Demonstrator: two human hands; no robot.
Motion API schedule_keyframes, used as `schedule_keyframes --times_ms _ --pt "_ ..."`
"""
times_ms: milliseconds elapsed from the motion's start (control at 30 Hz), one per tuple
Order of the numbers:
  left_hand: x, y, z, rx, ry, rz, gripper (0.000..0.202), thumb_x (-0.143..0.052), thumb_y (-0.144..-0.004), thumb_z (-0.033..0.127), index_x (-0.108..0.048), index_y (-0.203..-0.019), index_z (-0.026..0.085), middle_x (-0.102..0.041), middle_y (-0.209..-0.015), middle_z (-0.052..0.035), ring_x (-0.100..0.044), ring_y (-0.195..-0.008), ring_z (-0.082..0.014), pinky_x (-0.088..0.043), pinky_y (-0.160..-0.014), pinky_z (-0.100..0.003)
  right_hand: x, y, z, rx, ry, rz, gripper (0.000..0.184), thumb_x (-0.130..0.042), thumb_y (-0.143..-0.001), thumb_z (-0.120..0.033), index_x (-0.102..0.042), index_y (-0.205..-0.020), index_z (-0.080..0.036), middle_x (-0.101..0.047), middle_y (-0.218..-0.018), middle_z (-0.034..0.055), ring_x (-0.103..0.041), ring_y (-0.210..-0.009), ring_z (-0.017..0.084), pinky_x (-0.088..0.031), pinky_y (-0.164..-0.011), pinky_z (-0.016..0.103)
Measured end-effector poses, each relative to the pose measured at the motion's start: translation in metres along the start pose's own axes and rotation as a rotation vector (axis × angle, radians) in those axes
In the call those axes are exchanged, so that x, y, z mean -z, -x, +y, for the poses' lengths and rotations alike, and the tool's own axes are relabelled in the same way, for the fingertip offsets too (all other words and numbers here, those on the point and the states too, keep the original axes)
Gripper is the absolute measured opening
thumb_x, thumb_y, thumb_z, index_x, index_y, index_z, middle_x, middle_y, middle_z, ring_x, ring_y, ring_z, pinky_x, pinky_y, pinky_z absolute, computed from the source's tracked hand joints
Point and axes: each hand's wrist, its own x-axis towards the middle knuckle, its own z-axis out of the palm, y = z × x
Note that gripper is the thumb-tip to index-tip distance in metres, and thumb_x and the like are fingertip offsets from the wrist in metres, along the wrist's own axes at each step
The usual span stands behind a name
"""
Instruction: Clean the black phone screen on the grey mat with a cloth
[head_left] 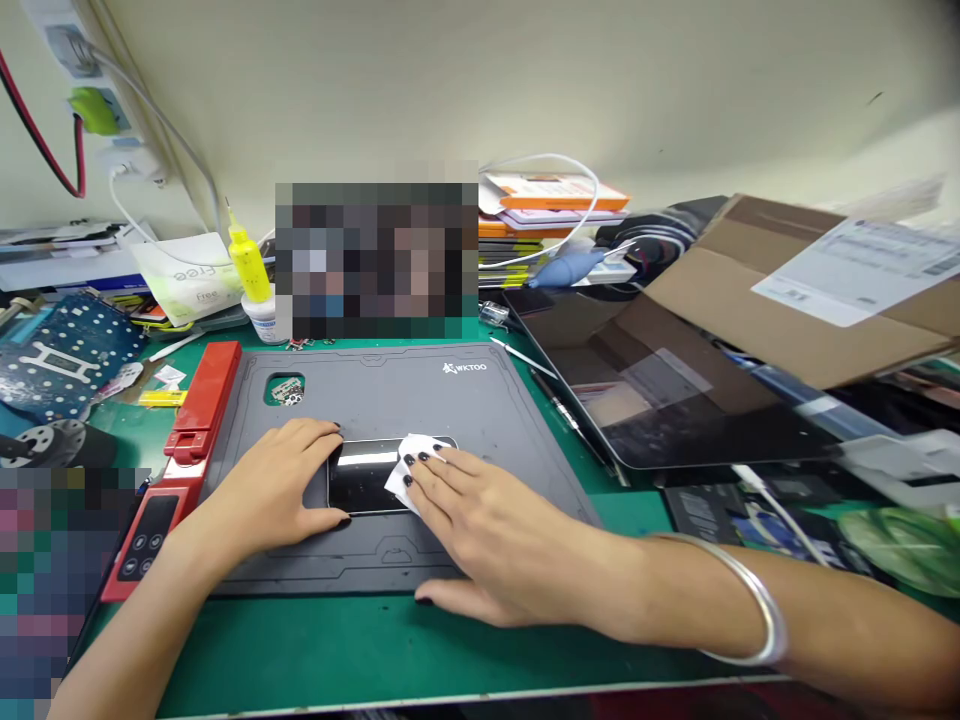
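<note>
Left hand [271, 482] braces black phone [358, 480] on gray WKTOO mat [390, 385]; right hand [495, 530], silver bangle [750, 600] on wrist, presses white wipe [411, 472] onto phone.

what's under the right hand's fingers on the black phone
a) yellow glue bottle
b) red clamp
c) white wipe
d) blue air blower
C: the fingers of the right hand press a white wipe onto the black phone.
</note>
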Motion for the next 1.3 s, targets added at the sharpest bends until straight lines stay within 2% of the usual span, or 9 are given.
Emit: schedule_keyframes --times_ms 167,300,433,600,733,867,1067,1300 --pt "0.000 0.001 0.001 0.006 0.013 0.007 0.066 -0.076 -0.075 0.041 -0.054 -0.130 0.014 -0.055 -0.138 -0.0146 -0.049 -0.129 -0.0329 -0.043 -0.108 -0.048 0.000 0.004 -0.008 -0.079 0.095 -0.002 0.074 -0.046 -0.093 -0.065 -0.069 -0.115 0.003 -0.067 -0.114 0.0274 -0.065 -0.105 0.037 -0.048 -0.095 0.048" --pt "0.000 0.001 0.001 0.002 0.014 0.007 0.065 -0.075 -0.076 0.041 -0.053 -0.131 0.015 -0.054 -0.139 -0.0153 -0.049 -0.129 -0.0329 -0.043 -0.108 -0.049 0.002 0.006 -0.011 -0.064 0.162 0.019 0.082 -0.046 -0.090 -0.070 -0.069 -0.113 0.006 -0.067 -0.111 0.0296 -0.066 -0.103 0.039 -0.049 -0.095 0.048" --pt "0.001 0.000 0.001 0.000 0.012 0.001 0.064 -0.075 -0.076 0.041 -0.054 -0.130 0.014 -0.054 -0.139 -0.0164 -0.050 -0.128 -0.0339 -0.043 -0.107 -0.051 0.002 0.005 -0.010 -0.090 0.169 0.012 0.078 -0.049 -0.091 -0.067 -0.070 -0.113 0.004 -0.068 -0.110 0.0281 -0.067 -0.101 0.037 -0.050 -0.094 0.045" --pt "0.003 -0.001 0.002 0.013 0.019 -0.011 0.064 -0.075 -0.076 0.040 -0.054 -0.130 0.014 -0.053 -0.140 -0.0165 -0.049 -0.129 -0.0336 -0.042 -0.108 -0.051 -0.003 0.006 -0.013 -0.092 0.213 0.025 0.087 -0.051 -0.087 -0.072 -0.068 -0.113 0.009 -0.065 -0.112 0.0332 -0.065 -0.103 0.043 -0.050 -0.093 0.050" --pt "0.005 -0.001 0.004 0.024 0.016 -0.028 0.063 -0.076 -0.075 0.038 -0.054 -0.130 0.014 -0.054 -0.139 -0.0165 -0.049 -0.129 -0.0341 -0.043 -0.108 -0.051 -0.005 0.007 -0.014 -0.103 0.233 0.042 0.085 -0.053 -0.086 -0.072 -0.069 -0.113 0.007 -0.066 -0.112 0.0318 -0.066 -0.101 0.041 -0.050 -0.093 0.048" --pt "0.005 -0.001 0.005 0.023 0.021 -0.019 0.064 -0.076 -0.075 0.038 -0.054 -0.129 0.013 -0.054 -0.139 -0.0168 -0.049 -0.129 -0.0345 -0.043 -0.108 -0.052 -0.005 0.008 -0.015 -0.107 0.261 0.055 0.091 -0.053 -0.082 -0.076 -0.069 -0.111 0.009 -0.065 -0.110 0.0339 -0.066 -0.100 0.043 -0.050 -0.092 0.049" --pt "0.004 0.000 0.003 0.016 0.056 -0.001 0.062 -0.076 -0.074 0.038 -0.056 -0.128 0.016 -0.055 -0.138 -0.0157 -0.050 -0.128 -0.0346 -0.043 -0.107 -0.052 -0.005 0.007 -0.015 -0.116 0.294 0.021 0.089 -0.049 -0.086 -0.075 -0.069 -0.112 0.008 -0.067 -0.108 0.0324 -0.067 -0.097 0.041 -0.050 -0.091 0.048" --pt "0.004 -0.001 0.002 0.015 0.036 -0.017 0.065 -0.075 -0.075 0.041 -0.054 -0.131 0.015 -0.054 -0.139 -0.0160 -0.049 -0.129 -0.0335 -0.043 -0.107 -0.051 -0.007 0.009 -0.018 -0.110 0.279 0.019 0.091 -0.048 -0.087 -0.075 -0.068 -0.111 0.011 -0.065 -0.108 0.0352 -0.066 -0.098 0.043 -0.049 -0.089 0.050"
